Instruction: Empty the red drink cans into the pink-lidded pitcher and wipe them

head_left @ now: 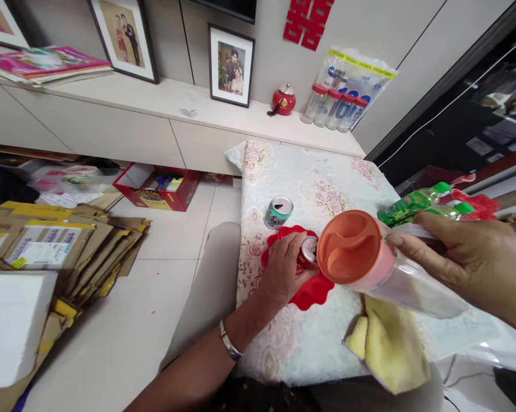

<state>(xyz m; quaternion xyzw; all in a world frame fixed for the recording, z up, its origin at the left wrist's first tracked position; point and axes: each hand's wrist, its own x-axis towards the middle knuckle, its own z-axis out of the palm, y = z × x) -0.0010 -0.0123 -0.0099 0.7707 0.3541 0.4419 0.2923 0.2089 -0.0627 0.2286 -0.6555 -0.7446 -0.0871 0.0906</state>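
My left hand (283, 268) is wrapped round a small red drink can (309, 252), its top facing up, over a red scalloped plate (311, 294). In my right hand (450, 260) is the handle of a clear plastic pitcher (429, 289) with an orange lid (350, 246). The pitcher is tipped to the left, and its lid edge comes close to the can's top; I cannot tell whether they touch. Behind the plate stands a green and white can (278, 213) with an opening in its top. Near the table's front edge lies a yellow cloth (389, 343).
Green-capped bottles (414, 203) lie at the table's right. Along the back cabinet stand a red jar (283, 100), several red-lidded glass jars (333, 109) and a photo frame (231, 66). Flattened cardboard boxes (51, 240) and a red box (158, 186) are on the floor at left.
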